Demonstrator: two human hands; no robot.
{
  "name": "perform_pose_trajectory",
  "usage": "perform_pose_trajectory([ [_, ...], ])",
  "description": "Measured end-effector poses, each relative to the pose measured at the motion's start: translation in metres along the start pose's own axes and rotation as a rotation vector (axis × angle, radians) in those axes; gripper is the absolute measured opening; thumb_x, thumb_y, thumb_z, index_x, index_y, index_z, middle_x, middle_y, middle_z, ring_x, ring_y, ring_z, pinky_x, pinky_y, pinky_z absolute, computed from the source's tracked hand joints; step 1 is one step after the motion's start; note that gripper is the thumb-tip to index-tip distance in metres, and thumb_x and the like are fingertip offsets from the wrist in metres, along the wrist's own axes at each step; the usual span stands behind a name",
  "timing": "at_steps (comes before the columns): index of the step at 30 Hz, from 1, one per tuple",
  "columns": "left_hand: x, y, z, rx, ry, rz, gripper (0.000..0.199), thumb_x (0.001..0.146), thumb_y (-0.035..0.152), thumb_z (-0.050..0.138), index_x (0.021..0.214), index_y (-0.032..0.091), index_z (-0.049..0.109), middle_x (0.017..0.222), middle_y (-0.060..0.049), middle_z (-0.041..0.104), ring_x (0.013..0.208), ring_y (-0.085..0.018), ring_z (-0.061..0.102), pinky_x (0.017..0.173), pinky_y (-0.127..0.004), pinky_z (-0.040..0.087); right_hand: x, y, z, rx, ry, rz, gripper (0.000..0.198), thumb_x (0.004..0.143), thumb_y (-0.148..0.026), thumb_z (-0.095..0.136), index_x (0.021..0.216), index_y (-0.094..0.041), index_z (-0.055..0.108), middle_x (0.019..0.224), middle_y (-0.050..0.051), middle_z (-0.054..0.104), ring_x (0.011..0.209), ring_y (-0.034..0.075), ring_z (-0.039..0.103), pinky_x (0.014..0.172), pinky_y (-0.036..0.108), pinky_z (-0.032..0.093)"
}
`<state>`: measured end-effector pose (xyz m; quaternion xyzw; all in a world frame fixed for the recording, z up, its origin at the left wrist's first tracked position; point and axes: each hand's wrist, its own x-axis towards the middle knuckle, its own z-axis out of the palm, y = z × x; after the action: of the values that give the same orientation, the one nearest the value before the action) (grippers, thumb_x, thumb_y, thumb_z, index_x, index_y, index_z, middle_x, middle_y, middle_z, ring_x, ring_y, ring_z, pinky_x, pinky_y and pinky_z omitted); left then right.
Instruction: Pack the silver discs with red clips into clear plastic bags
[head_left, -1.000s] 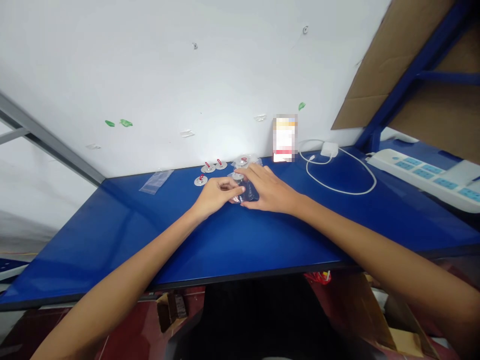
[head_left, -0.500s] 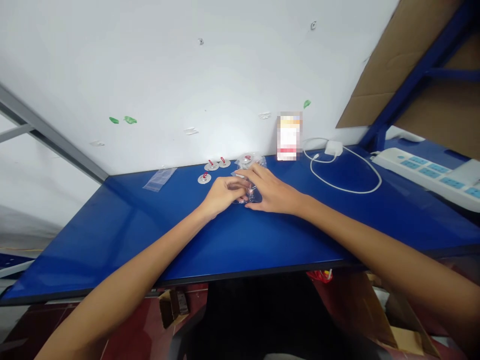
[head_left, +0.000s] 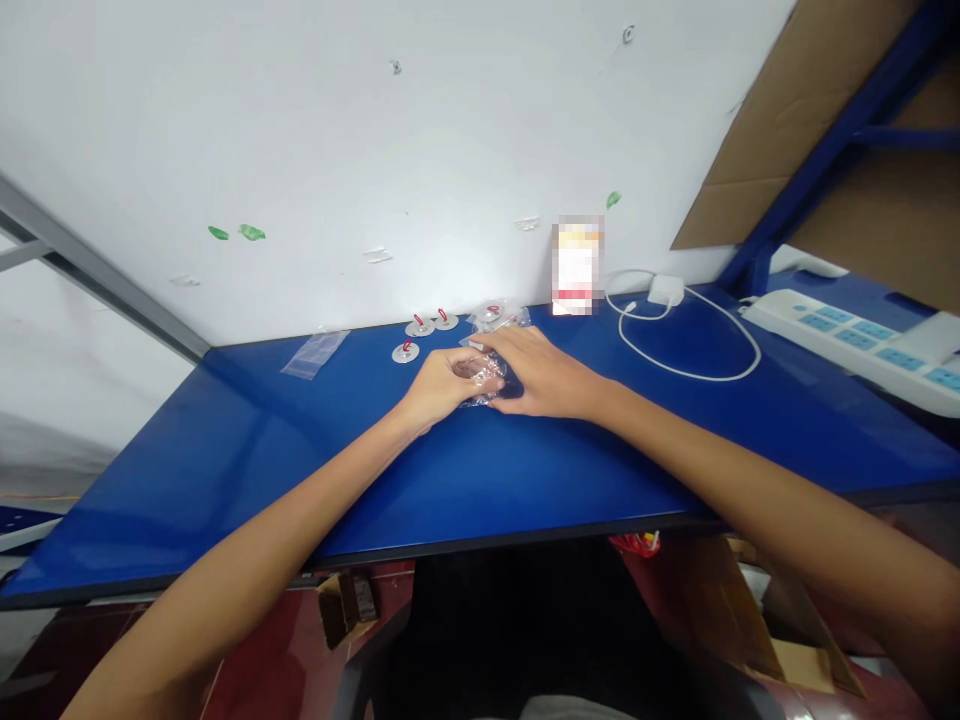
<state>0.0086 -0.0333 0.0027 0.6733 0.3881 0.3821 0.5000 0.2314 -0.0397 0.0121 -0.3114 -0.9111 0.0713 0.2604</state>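
Observation:
Between my two hands, low over the blue table, is a crinkled clear plastic bag (head_left: 489, 371). My left hand (head_left: 442, 387) has its thumb and fingers closed on the bag's left side. My right hand (head_left: 536, 372) curves over the bag from the right, fingers bent and thumb at its lower edge. Whether anything lies inside the bag is hidden by fingers and glare. Just behind the hands sits a bagged round disc with a red loop (head_left: 493, 313). Several loose pale discs with red loops, such as the nearest disc (head_left: 405, 352), lie left of it.
A flat clear bag (head_left: 316, 354) lies at the table's back left. Against the white wall leans a lit, blurred-out screen (head_left: 577, 268). To its right are a white charger (head_left: 666, 290) with its cable and a power strip (head_left: 862, 335). Cardboard boxes stand below on the floor.
The bag between my hands shows more openly, its film spread across the left thumb and fingers. Both hands stay in nearly the same place; the whole view has shifted slightly.

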Motion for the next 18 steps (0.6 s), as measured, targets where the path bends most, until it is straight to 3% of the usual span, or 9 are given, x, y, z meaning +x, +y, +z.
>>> perform_pose_trajectory([
  [7,0.0007,0.0025,0.0023,-0.044,0.028,-0.026,0.036,0.070,0.039,0.099,0.088,0.016,0.078,0.079,-0.004,0.077,0.066,-0.016,0.069,0.064,-0.029,0.060,0.0024,0.0024,0.0016,-0.106,0.054,-0.059,0.063,0.095,-0.030,0.070,0.154,-0.020,0.052,0.140,0.018,0.069,0.134,0.042,0.061,0.111,0.058,0.047],
  [18,0.0028,0.0009,-0.0067,-0.042,0.055,-0.050,0.033,0.074,0.040,0.095,0.096,0.016,0.088,0.093,-0.009,0.085,0.075,-0.021,0.077,0.069,-0.031,0.065,0.0008,0.0040,0.0024,-0.069,0.074,-0.029,0.058,0.099,-0.037,0.068,0.153,-0.020,0.054,0.137,0.018,0.069,0.128,0.040,0.063,0.110,0.057,0.051],
])
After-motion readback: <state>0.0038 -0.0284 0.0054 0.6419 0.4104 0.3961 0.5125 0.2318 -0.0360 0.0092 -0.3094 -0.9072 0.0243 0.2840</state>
